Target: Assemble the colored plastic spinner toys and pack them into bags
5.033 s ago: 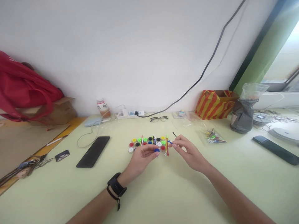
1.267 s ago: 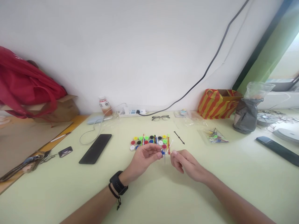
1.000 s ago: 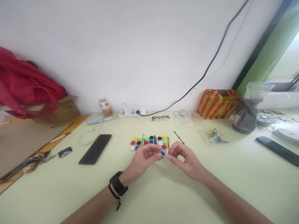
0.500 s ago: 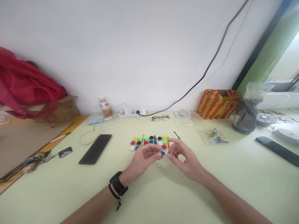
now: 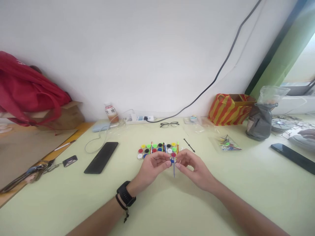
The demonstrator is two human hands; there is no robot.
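Above the near side of the table, my left hand and my right hand face each other with fingertips pinched. Between them is a small blue plastic piece, with a thin bluish stick pointing down below it. Both hands seem to grip this piece, though its exact shape is too small to make out. Just behind my fingers lie rows of small coloured discs, with slim coloured sticks among them; my hands cover some. A thin black stick lies apart to the right.
A black phone lies to the left, a dark phone far right. Eyeglasses, a power strip and a bottle stand along the wall. A clear bag of small parts and a striped bag are right.
The thin bluish stick now shows plainly below the blue piece between my fingers. My hands have hardly moved, and the whole view has shifted slightly.
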